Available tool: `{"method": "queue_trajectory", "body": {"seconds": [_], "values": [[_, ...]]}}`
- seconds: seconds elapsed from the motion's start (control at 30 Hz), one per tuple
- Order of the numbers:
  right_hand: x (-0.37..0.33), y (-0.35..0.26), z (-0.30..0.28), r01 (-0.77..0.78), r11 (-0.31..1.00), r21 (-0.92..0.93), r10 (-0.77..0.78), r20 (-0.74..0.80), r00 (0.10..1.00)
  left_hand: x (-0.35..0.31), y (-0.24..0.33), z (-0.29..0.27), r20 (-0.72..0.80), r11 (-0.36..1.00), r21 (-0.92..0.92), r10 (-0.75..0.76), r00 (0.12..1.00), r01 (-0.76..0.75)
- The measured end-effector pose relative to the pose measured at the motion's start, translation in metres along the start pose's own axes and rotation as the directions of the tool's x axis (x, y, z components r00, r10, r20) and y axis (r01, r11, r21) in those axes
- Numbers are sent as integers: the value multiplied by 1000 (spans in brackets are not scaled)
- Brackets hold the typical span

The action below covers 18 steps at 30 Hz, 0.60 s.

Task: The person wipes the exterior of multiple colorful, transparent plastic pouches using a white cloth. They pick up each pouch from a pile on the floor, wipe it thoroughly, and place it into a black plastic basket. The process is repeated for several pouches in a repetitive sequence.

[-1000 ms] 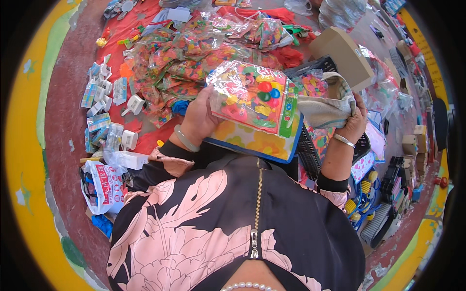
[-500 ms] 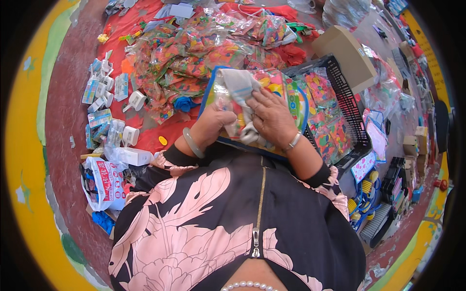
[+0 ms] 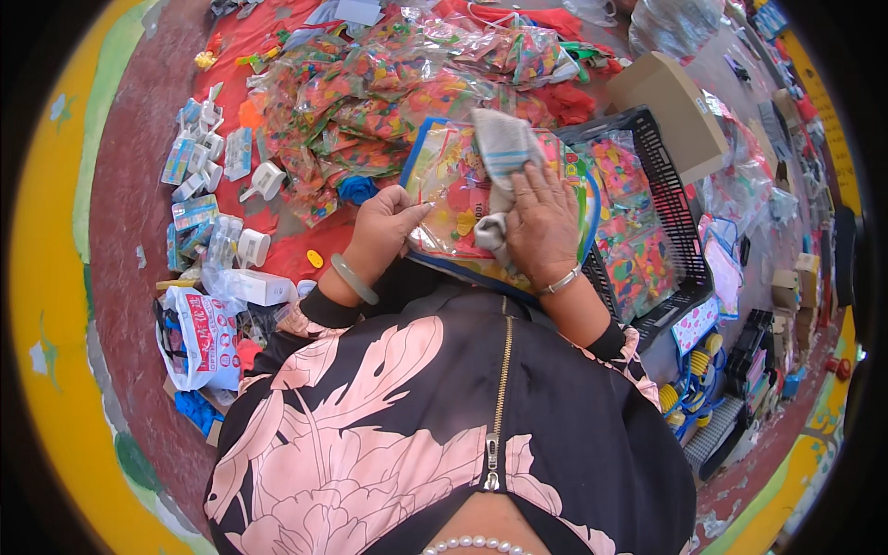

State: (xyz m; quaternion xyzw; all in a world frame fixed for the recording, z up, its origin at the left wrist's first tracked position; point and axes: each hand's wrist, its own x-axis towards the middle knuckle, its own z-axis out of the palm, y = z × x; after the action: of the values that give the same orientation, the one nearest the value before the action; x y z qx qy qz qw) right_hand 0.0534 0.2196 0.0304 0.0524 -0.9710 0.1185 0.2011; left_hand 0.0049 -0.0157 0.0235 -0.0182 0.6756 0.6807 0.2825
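On my lap lies a flat, clear plastic bag (image 3: 444, 199) with blue edging and a colourful printed picture inside. At its left edge, my left hand (image 3: 387, 220) is closed, thumb and fingers pinching the edge. My right hand (image 3: 544, 222) presses a whitish cloth (image 3: 507, 148) with blue stripes against the bag's right half. Its fingers lie nearly straight over the cloth, one bunched end showing beside the palm and the other standing up beyond the fingertips. The palm side of the right hand is hidden.
A large heap of clear packets (image 3: 370, 120) with colourful pieces spreads ahead. To the right stands a black crate (image 3: 668, 208) holding similar packets, with a cardboard box (image 3: 666, 116) behind it. White plastic devices (image 3: 265, 181) and a white carrier bag (image 3: 192, 347) lie at left.
My left hand has moved left, from beside the cloth to the bag's left edge. The cloth and my right hand have shifted right across the bag.
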Motion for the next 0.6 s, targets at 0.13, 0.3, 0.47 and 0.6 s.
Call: {"method": "queue_trajectory", "body": {"seconds": [0.13,0.3,0.47,0.6], "values": [[-1,13,0,-98,991,-91,92,-63,994,10,-19,-5,-70,958,256,154,986,-131],[-2,14,1,-31,997,-72,25,-84,996,34,-9,-13,-18,903,410,151,988,-130],[0,14,1,-18,1000,-1,18,-44,999,67,8,0,-99,840,457,376,921,-294],[-1,15,1,-36,999,23,37,-42,998,65,18,17,-153,690,659,514,844,-301]]}}
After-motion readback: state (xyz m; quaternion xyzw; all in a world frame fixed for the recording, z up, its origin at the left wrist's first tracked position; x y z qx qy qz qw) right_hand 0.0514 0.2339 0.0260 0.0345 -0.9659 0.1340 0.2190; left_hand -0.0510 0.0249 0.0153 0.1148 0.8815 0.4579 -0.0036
